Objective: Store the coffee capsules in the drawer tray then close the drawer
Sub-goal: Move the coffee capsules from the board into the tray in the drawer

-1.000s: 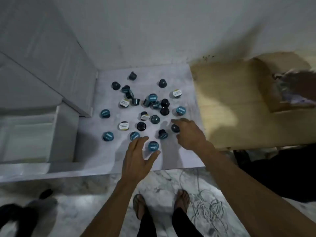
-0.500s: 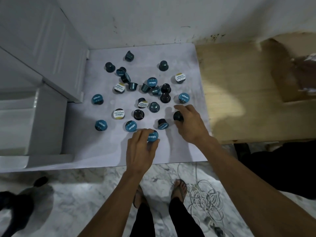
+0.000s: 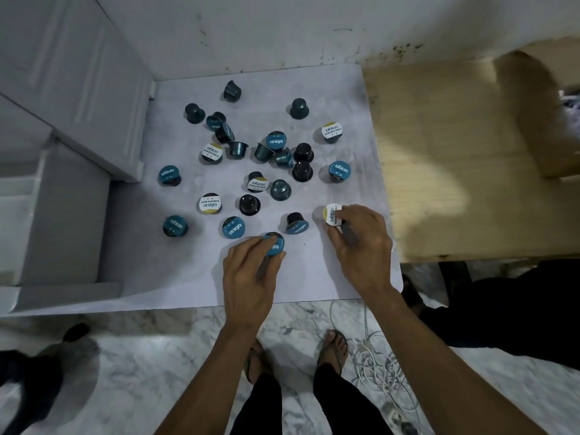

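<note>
Left hand [image 3: 251, 271] pinching blue-lidded capsule [image 3: 274, 244], right hand [image 3: 357, 243] pinching white-lidded capsule [image 3: 332, 214], drawer [image 3: 18, 196] contents unclear

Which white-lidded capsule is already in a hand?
The white-lidded capsule at the table's near right, pinched in the right hand. The other four white-lidded ones lie untouched farther back and left.
</note>
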